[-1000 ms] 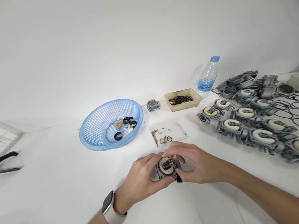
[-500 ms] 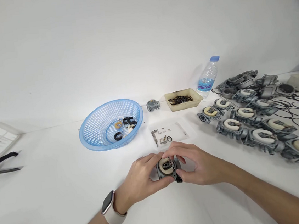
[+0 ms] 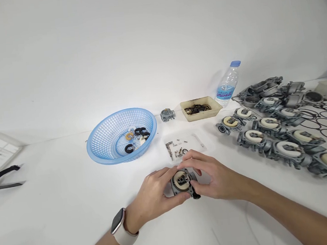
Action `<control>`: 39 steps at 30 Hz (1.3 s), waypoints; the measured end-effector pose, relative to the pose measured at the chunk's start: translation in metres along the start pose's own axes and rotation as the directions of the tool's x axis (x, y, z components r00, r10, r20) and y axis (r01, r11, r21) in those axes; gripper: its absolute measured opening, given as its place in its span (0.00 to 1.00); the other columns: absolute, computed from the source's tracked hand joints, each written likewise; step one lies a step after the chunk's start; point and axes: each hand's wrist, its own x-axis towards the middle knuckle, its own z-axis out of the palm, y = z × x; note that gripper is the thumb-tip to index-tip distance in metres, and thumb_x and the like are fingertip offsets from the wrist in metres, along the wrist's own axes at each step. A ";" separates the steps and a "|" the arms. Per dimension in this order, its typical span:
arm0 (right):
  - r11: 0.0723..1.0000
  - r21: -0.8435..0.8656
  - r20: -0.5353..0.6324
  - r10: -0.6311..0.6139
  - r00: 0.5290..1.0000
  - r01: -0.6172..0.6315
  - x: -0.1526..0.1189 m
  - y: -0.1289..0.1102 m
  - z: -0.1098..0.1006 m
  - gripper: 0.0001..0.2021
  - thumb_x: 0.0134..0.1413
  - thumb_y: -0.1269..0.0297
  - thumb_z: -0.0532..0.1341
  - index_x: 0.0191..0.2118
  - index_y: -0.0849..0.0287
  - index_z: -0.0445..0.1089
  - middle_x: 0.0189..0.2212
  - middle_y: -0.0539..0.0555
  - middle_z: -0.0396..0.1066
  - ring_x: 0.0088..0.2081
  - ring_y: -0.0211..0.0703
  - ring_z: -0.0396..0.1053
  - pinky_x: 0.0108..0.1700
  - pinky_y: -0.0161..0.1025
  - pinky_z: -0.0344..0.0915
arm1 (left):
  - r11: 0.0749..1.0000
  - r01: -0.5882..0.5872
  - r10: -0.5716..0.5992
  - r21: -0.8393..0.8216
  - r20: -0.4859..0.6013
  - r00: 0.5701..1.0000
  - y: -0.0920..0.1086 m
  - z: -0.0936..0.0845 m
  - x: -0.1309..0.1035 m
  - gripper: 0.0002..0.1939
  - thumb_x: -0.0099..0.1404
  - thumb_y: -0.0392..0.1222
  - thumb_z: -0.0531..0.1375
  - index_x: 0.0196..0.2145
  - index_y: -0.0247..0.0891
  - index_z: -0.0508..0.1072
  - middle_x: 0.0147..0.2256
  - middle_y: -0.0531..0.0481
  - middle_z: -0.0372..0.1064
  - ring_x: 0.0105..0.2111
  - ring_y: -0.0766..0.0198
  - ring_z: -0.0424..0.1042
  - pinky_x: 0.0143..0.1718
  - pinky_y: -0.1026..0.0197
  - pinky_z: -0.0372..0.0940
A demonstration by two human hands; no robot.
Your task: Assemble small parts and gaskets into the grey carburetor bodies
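A grey metal carburetor [image 3: 176, 188] lies on the white table, its open underside facing up with a cream C-shaped float [image 3: 178, 182] inside. My left hand [image 3: 159, 192], with a watch on the wrist, holds it from the left, thumb along the near edge and fingertips at the far edge. My right hand [image 3: 213, 177] is bent over its right side. The right thumb presses at the float's hinge end, and a fingertip touches the far rim. Whether a small part sits between those fingers is hidden.
Behind lies a clear bag of small brass parts [image 3: 180, 148]. A blue basket [image 3: 95, 157] holds loose floats. A tray of black rings [image 3: 216, 111], a water bottle [image 3: 226, 84] and a lone carburetor [image 3: 167, 115] stand farther back. Several carburetors [image 3: 273, 142] fill the right; pliers [image 3: 0, 180] lie left.
My right hand has shifted slightly up, its thumb moving from the carburetor's near right edge onto the float's hinge end. My left hand keeps its hold.
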 end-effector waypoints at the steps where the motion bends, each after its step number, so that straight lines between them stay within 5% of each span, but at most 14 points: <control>1: 1.000 0.012 0.006 -0.006 1.000 0.006 0.000 0.000 0.000 0.26 0.53 0.78 0.60 0.57 0.50 0.68 0.46 0.54 0.67 0.35 0.38 0.64 0.39 0.38 0.68 | 1.000 0.000 0.000 -0.005 0.000 1.000 0.000 0.000 0.000 0.26 0.66 0.51 0.66 0.59 0.45 0.67 0.44 0.50 0.75 0.39 0.56 0.75 0.40 0.57 0.69; 39: 1.000 0.013 0.020 -0.001 1.000 0.001 -0.001 0.000 0.001 0.23 0.55 0.78 0.59 0.54 0.52 0.69 0.44 0.53 0.67 0.37 0.39 0.66 0.38 0.38 0.66 | 1.000 0.010 -0.010 -0.005 0.000 1.000 0.002 -0.001 0.000 0.24 0.66 0.51 0.66 0.56 0.45 0.69 0.43 0.51 0.75 0.39 0.56 0.75 0.39 0.57 0.68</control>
